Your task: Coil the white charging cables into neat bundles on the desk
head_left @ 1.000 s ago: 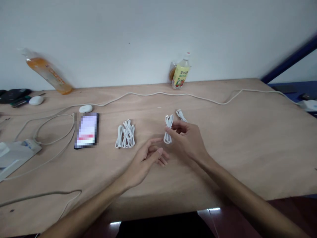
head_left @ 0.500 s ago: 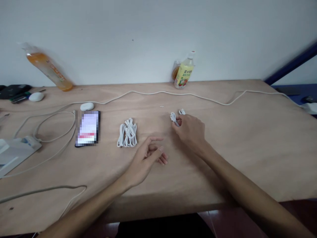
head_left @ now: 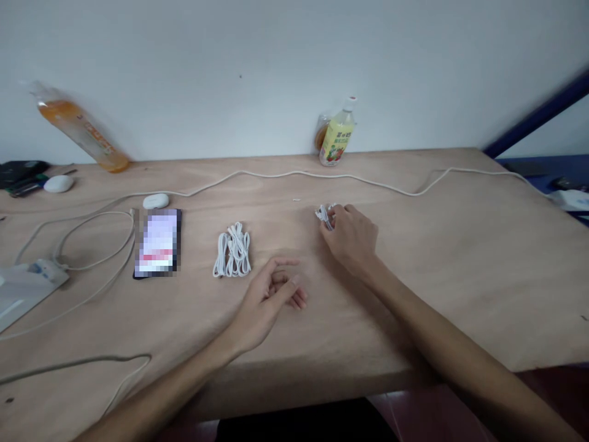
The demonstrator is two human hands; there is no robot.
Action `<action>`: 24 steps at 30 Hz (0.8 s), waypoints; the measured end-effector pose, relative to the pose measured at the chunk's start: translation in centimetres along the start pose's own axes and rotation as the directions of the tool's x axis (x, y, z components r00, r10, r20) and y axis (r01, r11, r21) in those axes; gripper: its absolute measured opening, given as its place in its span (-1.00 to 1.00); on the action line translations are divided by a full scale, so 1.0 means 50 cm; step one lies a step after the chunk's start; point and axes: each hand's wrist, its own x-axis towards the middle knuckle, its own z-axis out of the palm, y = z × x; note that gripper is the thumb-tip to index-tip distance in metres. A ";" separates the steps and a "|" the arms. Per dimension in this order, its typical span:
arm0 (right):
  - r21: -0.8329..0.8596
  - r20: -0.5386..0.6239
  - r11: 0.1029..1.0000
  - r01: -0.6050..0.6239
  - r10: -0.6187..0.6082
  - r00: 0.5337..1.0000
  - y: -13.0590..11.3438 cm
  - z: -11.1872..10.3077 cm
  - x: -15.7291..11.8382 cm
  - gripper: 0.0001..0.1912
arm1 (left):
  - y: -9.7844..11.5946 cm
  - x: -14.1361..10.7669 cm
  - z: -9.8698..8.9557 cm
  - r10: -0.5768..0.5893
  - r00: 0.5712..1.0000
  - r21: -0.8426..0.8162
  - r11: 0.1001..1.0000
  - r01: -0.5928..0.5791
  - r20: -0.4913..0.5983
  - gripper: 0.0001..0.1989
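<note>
My right hand is closed, thumb and fingers pinching a small white cable bundle at the middle right of the table; the palm hides part of it. Fingers apart and curved, my left hand rests over the table with nothing in it. Just left of that hand lie several coiled white cables, side by side in a group.
On the wooden table a phone and a white earbud case lie to the left. A long white cord crosses behind. A yellow-labelled bottle and an orange bottle lean against the wall.
The view has shifted slightly, so everything sits a little further left. Two cable loops that showed apart at my right fingers now appear gathered together. My left hand keeps its pose.
</note>
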 end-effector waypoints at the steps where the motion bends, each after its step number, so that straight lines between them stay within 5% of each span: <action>1: -0.015 0.000 1.000 -0.002 0.002 1.000 0.000 -0.001 0.001 -0.73 | 0.001 0.000 0.000 -0.002 1.000 0.000 1.000 0.002 -0.001 -0.58; 24: -0.045 -0.061 0.997 -0.056 0.053 0.997 0.004 0.007 0.013 -0.81 | -0.001 0.004 -0.002 0.021 0.999 0.001 1.000 -0.021 -0.025 -0.60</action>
